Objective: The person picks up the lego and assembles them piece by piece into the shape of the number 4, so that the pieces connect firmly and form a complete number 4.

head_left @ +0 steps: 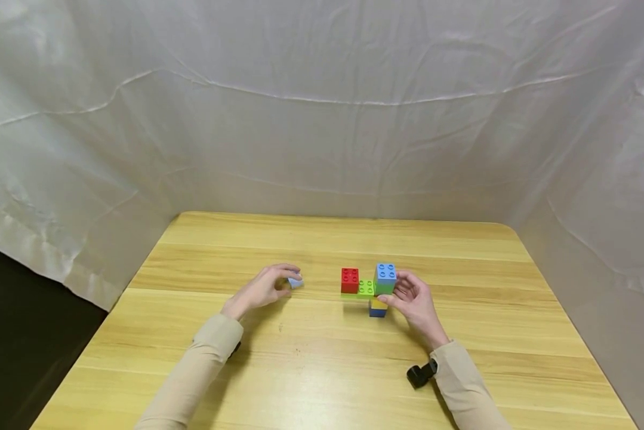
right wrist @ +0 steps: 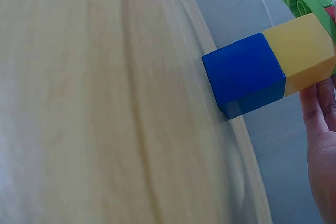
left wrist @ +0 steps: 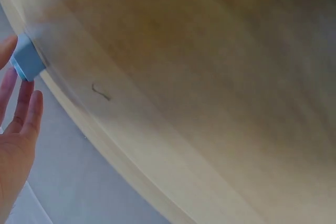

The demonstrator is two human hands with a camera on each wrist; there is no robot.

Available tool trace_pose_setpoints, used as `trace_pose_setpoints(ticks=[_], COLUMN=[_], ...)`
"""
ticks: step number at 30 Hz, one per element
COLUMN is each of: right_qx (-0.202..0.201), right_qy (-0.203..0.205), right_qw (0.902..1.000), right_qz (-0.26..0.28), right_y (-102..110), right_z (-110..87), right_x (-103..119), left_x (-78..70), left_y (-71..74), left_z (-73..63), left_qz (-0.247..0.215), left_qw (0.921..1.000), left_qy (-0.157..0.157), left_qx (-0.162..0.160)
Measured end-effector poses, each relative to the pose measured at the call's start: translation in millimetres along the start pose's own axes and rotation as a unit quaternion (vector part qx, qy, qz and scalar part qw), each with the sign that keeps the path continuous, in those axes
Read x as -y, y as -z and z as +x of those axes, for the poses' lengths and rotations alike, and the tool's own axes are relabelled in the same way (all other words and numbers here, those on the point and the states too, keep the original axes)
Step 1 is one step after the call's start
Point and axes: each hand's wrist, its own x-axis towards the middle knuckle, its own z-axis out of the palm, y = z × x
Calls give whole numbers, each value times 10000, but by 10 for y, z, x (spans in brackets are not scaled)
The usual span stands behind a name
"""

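My left hand (head_left: 265, 288) has its thumb and fingers around a light blue toy brick (head_left: 295, 282), left of the built bricks. In the left wrist view that brick (left wrist: 28, 59) sits between the thumb and the fingertips. My right hand (head_left: 417, 303) grips a joined brick structure from its right side. At its foot is a dark blue brick (right wrist: 244, 74), with a yellow brick (right wrist: 300, 51) above it. A lime green plate (head_left: 366, 289) extends leftward over these, bearing a red brick (head_left: 350, 280) at its left end. A green brick (head_left: 384, 288) topped by a blue brick (head_left: 385, 273) stands at its right end.
Both hands work over a wood-grain table (head_left: 311, 370) with rounded far corners. Pale grey sheeting (head_left: 354, 155) hangs behind and at both sides. A black wrist device (head_left: 421, 374) hangs by the right cuff. A dark area (head_left: 21, 334) lies off the table's left edge.
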Motion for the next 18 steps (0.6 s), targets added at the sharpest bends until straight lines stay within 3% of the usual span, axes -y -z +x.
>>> trace_pose_setpoints(ticks=[10,18], right_qx=[-16,21], right_qy=[85,183], right_qw=[9999,9997], right_qz=[141,162], right_y=[-9,-5], right_z=[-8,-4], right_x=[-1,-21], left_x=[-44,-36], left_y=[-7,-18], left_z=[28,66], left_qz=[23,-393], left_qw=[9996,9978], left_qy=[231,517], left_qx=[-128,-105])
